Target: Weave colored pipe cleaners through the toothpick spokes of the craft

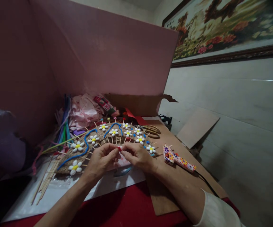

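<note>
My left hand [105,157] and my right hand [137,154] meet in front of me, fingertips pinched on a small piece of red clay [119,149]. Just behind them lies a twine-wrapped arch [79,159] with wooden sticks poking out along both edges. White clay flowers [77,146] with yellow centres, wavy blue strips [87,145] and blue dots decorate its face. A few sticks at the top carry small coloured balls [115,119]. Part of the arch's inner edge is hidden by my hands.
A flowered glue gun [177,159] lies on cardboard to the right, its cord trailing forward. Scissors [152,130] rest behind the arch. Loose wooden sticks [47,179] are at left; pink wrapping [85,110] and coloured pipe cleaners [65,126] sit behind. A pink panel [108,53] stands at the back.
</note>
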`<control>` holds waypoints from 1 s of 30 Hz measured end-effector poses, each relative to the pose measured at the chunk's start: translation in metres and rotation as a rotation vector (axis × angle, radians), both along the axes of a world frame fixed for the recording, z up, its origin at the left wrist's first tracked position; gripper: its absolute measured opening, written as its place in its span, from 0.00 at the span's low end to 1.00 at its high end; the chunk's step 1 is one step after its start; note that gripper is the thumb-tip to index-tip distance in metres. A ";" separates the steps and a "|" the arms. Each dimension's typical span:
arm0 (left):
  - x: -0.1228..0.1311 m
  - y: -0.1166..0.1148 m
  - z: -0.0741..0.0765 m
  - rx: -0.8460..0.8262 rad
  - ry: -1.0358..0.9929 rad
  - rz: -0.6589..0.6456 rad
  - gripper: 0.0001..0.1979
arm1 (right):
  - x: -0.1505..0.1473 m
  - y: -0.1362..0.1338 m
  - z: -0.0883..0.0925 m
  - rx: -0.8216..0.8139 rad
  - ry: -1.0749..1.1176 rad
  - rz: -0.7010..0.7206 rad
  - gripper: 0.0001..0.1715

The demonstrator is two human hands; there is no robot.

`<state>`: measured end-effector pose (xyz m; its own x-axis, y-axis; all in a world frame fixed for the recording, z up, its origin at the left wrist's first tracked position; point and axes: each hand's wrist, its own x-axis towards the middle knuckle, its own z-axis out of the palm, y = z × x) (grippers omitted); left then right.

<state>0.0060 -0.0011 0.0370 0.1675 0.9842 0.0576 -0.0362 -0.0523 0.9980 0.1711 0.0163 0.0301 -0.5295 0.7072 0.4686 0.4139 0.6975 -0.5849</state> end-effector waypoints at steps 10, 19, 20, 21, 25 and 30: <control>-0.003 0.005 -0.007 -0.153 -0.140 0.057 0.13 | -0.006 -0.008 -0.006 0.418 -0.305 -0.145 0.08; -0.004 0.001 -0.003 -0.204 -0.227 0.077 0.11 | 0.063 0.041 0.051 0.157 -0.404 -0.540 0.13; -0.004 0.002 -0.004 -0.200 -0.232 0.076 0.11 | 0.078 0.055 0.051 0.121 -0.450 -0.562 0.13; -0.004 0.002 -0.005 -0.194 -0.237 0.080 0.11 | 0.092 0.069 0.049 0.092 -0.484 -0.567 0.12; -0.004 0.005 -0.011 -0.209 -0.264 0.098 0.12 | 0.125 0.113 0.025 -0.018 -0.613 -0.532 0.11; -0.004 0.005 -0.014 -0.259 -0.290 0.093 0.12 | 0.129 0.133 0.000 -0.059 -0.691 -0.477 0.17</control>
